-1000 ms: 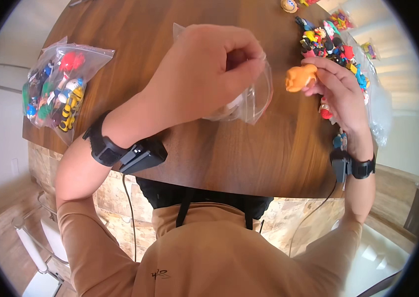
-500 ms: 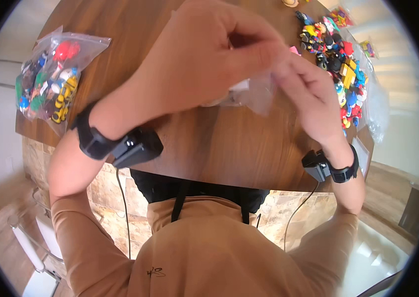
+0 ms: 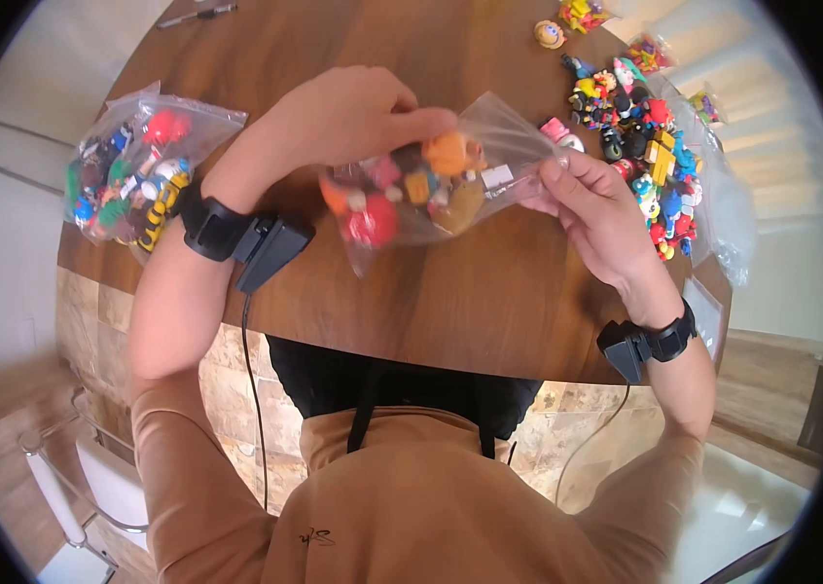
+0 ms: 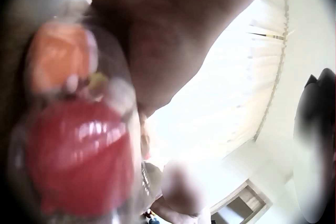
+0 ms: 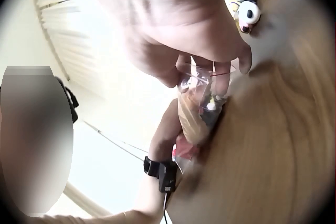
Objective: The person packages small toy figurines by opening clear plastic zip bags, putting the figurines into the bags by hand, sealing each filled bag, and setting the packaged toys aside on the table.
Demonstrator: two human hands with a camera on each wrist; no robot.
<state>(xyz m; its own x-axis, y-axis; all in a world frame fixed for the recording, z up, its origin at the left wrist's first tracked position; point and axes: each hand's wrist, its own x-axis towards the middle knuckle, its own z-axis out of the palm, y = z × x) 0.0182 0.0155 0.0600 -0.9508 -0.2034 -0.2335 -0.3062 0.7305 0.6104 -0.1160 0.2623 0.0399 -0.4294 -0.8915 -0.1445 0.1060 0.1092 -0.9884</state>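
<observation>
A clear zip bag [image 3: 504, 136] of small toy figures is stretched between both hands over the wooden table [image 3: 411, 311]. My left hand [image 3: 343, 122] grips its upper left side, thumb along the edge, its other fingers hidden. At the opposite corner my right hand [image 3: 601, 209] pinches the zip edge between thumb and fingers. Inside the bag are an orange figure [image 3: 448, 153], a red round piece [image 3: 373, 222] and several others. The left wrist view shows the red piece [image 4: 79, 155] up close through the plastic. In the right wrist view the bag [image 5: 194, 116] hangs beneath the fingers.
Another filled zip bag [image 3: 129, 175] lies at the table's left. Many loose toy figures [image 3: 660, 156] are heaped at the right, beside clear plastic [image 3: 728, 214]. Small bags of colourful pieces [image 3: 647, 54] and a round-headed toy [image 3: 549, 35] sit farther back. A pen [image 3: 199, 15] lies at the far left.
The orange figure, earlier in my right hand, is now in the bag. My right hand has moved left to the bag's edge, and the bag is now stretched between both hands.
</observation>
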